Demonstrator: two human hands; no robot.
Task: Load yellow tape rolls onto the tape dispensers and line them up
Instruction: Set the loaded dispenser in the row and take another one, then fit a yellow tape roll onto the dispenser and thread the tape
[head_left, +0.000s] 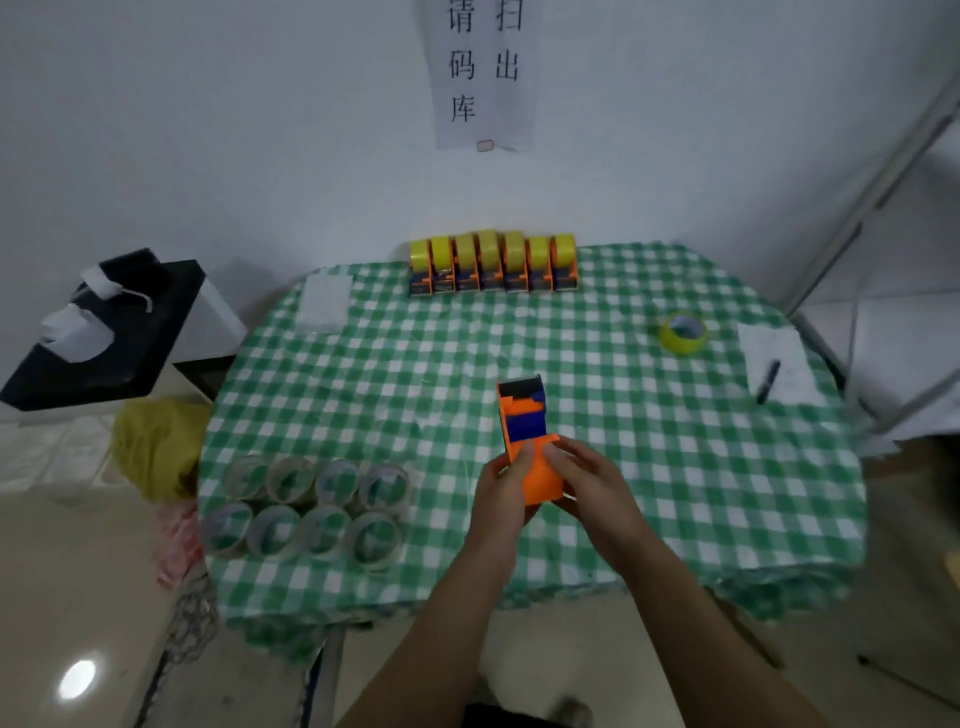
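Observation:
An orange and blue tape dispenser (525, 431) with no roll on it is held over the middle of the green checked table (649, 467). My left hand (501, 493) grips its orange handle from the left, and my right hand (587, 480) grips it from the right. A single yellow tape roll (683, 333) lies flat at the right back of the table. Along the far edge, several dispensers loaded with yellow tape (493, 262) stand in a row.
Several clear tape rolls (311, 512) sit in two rows at the front left. A sheet of paper with a black pen (769, 382) lies at the right edge. A clear plastic packet (325, 301) is at the back left. A black box (104, 332) stands left of the table.

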